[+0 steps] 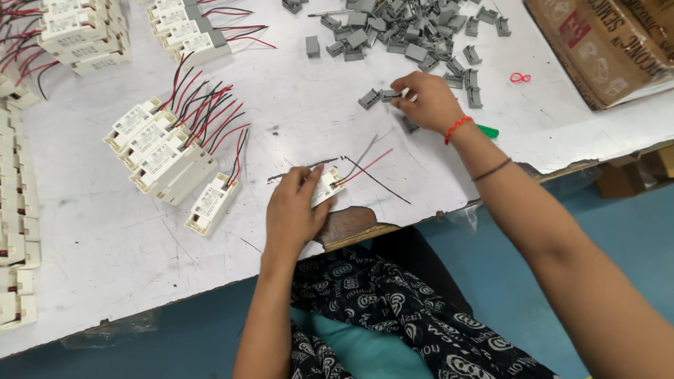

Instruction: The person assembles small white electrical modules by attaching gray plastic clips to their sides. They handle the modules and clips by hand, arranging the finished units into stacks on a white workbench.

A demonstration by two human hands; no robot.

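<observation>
My left hand [293, 210] rests near the table's front edge, gripping a small white rectangular module [326, 187] with red and black wires [368, 168] trailing to the right. My right hand [428, 102] reaches farther back and pinches a small grey plastic clip [390, 94] at the edge of a pile of several grey clips [407, 31]. Another grey clip [369, 99] lies just left of those fingers. A red thread band and a dark band circle the right wrist and forearm.
Several finished white modules with red and black wires [172, 151] lie to the left, more at the back left [84, 31] and along the left edge [17, 231]. A cardboard box [597, 42] sits back right. The white tabletop [105, 245] is chipped at the front. A green object [488, 131] hides behind the wrist.
</observation>
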